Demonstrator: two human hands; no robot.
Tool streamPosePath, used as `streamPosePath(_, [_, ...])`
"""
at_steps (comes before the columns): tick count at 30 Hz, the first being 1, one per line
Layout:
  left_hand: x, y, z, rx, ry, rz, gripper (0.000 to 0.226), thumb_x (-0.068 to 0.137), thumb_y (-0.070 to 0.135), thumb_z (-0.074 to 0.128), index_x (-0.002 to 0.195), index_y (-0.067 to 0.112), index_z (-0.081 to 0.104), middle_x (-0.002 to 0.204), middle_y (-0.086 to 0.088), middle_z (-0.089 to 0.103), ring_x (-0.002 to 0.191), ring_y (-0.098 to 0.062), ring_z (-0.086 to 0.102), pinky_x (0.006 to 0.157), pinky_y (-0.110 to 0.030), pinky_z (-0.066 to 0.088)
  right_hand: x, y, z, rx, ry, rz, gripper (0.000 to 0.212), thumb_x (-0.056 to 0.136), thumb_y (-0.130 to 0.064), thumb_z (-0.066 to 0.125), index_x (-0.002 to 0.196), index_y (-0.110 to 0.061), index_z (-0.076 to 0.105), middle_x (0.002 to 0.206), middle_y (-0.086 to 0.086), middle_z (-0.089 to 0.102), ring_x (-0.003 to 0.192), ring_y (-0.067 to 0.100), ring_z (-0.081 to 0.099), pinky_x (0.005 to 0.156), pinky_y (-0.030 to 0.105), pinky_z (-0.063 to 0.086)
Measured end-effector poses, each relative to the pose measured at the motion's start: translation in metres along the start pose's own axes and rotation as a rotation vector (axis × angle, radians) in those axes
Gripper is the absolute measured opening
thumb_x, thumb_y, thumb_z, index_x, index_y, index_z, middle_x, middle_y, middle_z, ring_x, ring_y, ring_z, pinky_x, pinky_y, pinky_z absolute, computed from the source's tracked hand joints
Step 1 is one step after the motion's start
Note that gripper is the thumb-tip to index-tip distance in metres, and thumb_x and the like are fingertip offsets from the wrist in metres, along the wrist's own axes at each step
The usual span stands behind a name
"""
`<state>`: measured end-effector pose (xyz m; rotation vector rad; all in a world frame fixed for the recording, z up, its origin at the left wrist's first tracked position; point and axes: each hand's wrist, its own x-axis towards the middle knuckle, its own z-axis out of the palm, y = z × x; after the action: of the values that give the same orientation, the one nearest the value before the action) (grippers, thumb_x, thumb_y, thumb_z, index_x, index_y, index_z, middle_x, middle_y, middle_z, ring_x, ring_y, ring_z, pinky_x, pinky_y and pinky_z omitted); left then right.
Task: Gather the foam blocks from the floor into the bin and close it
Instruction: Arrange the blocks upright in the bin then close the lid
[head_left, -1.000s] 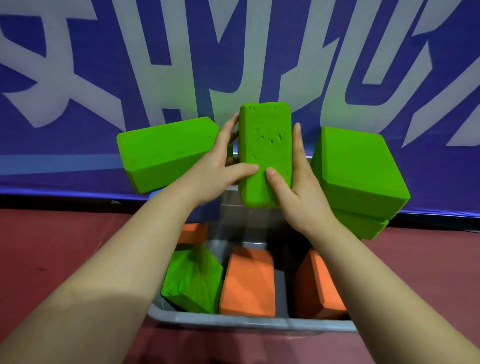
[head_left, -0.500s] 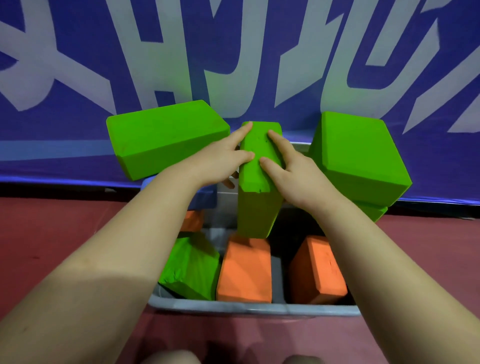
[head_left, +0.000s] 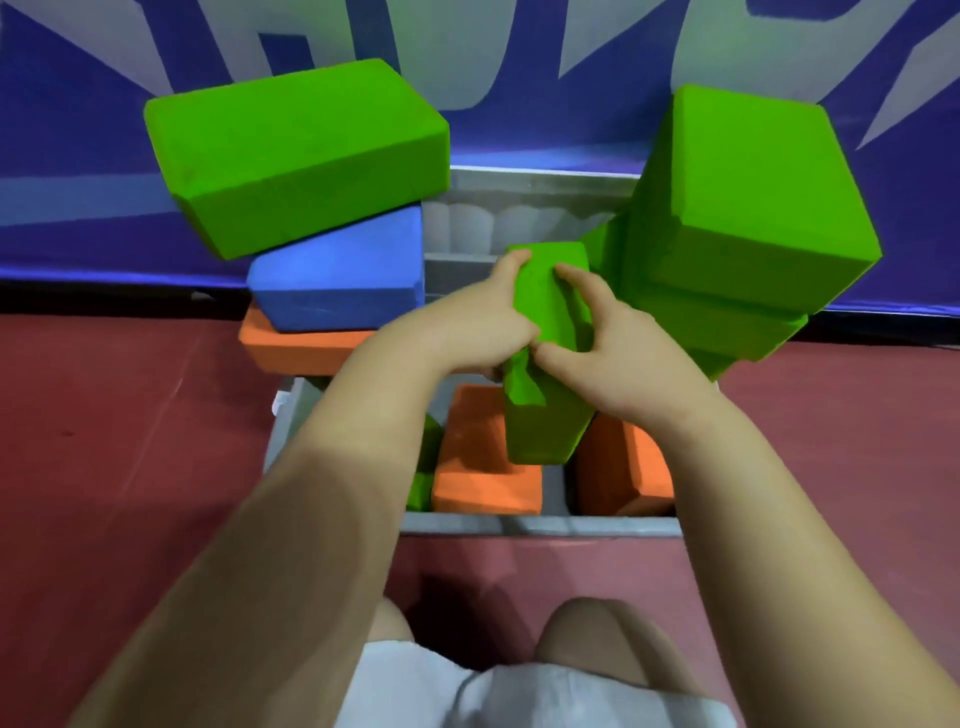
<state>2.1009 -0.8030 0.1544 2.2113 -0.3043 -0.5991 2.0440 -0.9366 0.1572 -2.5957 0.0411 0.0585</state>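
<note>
sports hall | red court floor (head_left: 130, 441) | blue printed banner (head_left: 78, 78)

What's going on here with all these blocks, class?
A person is pushing an upright green foam block down into a grey bin on the red floor, the left hand and the right hand both gripping its top. Orange blocks already lie inside. More blocks sit piled at the bin's sides: a green block on a blue one to the left, large green ones to the right. The bin is not yet closed.

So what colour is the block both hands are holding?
Green block, in the head view, between left hand and right hand.
</note>
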Motion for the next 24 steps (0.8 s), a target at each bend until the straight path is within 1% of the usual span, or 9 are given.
streamPosePath(4, [0.005,-0.01,0.026,-0.025,-0.126,-0.059,0.095,0.076,0.009,0.058,0.148,0.037,0.003,0.114,-0.018,0.063,0.091,-0.037,0.067,0.08,-0.052,0.055,-0.014,0.025,0.01,0.016,-0.048,0.067,0.08,0.079,-0.041,0.065,0.147,-0.033,0.025,0.13,0.011,0.056,0.114,0.028,0.055,0.085,0.03,0.042])
streamPosePath(5, [0.007,-0.011,0.031,0.0,-0.149,-0.058,0.098,0.074,0.01,0.059,0.148,0.037,0.001,0.11,-0.016,0.064,0.085,-0.033,0.067,0.077,-0.046,0.056,-0.015,0.032,0.012,0.029,-0.066,0.087,0.08,0.078,-0.04,0.066,0.146,-0.033,0.025,0.128,0.011,0.057,0.111,0.028,0.056,0.081,0.029,0.041])
streamPosePath(7, [0.012,-0.012,0.04,0.102,-0.18,-0.042,0.099,0.077,0.009,0.06,0.149,0.034,-0.004,0.088,-0.009,0.063,0.066,-0.022,0.06,0.058,-0.033,0.05,-0.014,0.044,0.017,0.061,-0.09,0.118,0.081,0.078,-0.037,0.067,0.146,-0.033,0.025,0.123,0.012,0.06,0.106,0.028,0.058,0.075,0.025,0.037])
streamPosePath(9, [0.017,-0.013,0.047,0.178,-0.214,-0.028,0.103,0.077,0.011,0.063,0.149,0.033,-0.007,0.081,-0.007,0.059,0.064,-0.019,0.056,0.056,-0.028,0.045,-0.011,0.055,0.02,0.087,-0.105,0.142,0.082,0.077,-0.034,0.068,0.146,-0.03,0.024,0.122,0.014,0.06,0.103,0.029,0.059,0.074,0.024,0.035])
streamPosePath(12, [0.03,-0.02,0.059,0.239,-0.285,-0.028,0.114,0.073,0.02,0.072,0.15,0.029,-0.012,0.1,-0.013,0.061,0.086,-0.026,0.06,0.078,-0.034,0.049,-0.006,0.069,0.029,0.084,-0.165,0.177,0.083,0.077,-0.029,0.069,0.146,-0.027,0.024,0.114,0.016,0.06,0.085,0.024,0.051,0.068,0.022,0.033])
streamPosePath(15, [0.041,-0.029,0.072,0.34,-0.342,-0.044,0.117,0.074,0.024,0.076,0.15,0.024,-0.013,0.12,-0.018,0.059,0.094,-0.025,0.057,0.081,-0.032,0.047,-0.002,0.083,0.041,0.086,-0.232,0.199,0.082,0.079,-0.025,0.069,0.146,-0.023,0.023,0.106,0.016,0.06,0.08,0.017,0.047,0.051,0.014,0.035])
streamPosePath(19, [0.055,-0.037,0.092,0.414,-0.397,-0.055,0.119,0.074,0.026,0.077,0.149,0.019,-0.015,0.145,-0.015,0.042,0.123,-0.03,0.049,0.099,-0.033,0.041,0.004,0.104,0.058,0.127,-0.281,0.258,0.083,0.081,-0.021,0.068,0.148,-0.021,0.019,0.126,0.017,0.058,0.101,0.026,0.058,0.072,0.019,0.035])
streamPosePath(22, [0.06,-0.039,0.111,0.459,-0.427,-0.042,0.117,0.077,0.023,0.075,0.149,0.013,-0.017,0.144,-0.018,0.043,0.125,-0.032,0.048,0.098,-0.032,0.04,0.004,0.119,0.066,0.056,-0.333,0.286,0.085,0.082,-0.022,0.068,0.15,-0.019,0.017,0.126,0.021,0.057,0.102,0.029,0.058,0.072,0.024,0.035])
streamPosePath(24, [0.061,-0.045,0.128,0.484,-0.442,-0.051,0.117,0.078,0.024,0.075,0.149,0.011,-0.016,0.147,-0.019,0.038,0.129,-0.033,0.044,0.101,-0.033,0.038,0.001,0.125,0.07,-0.041,-0.391,0.291,0.086,0.083,-0.025,0.069,0.151,-0.019,0.016,0.131,0.02,0.052,0.115,0.031,0.054,0.086,0.028,0.038])
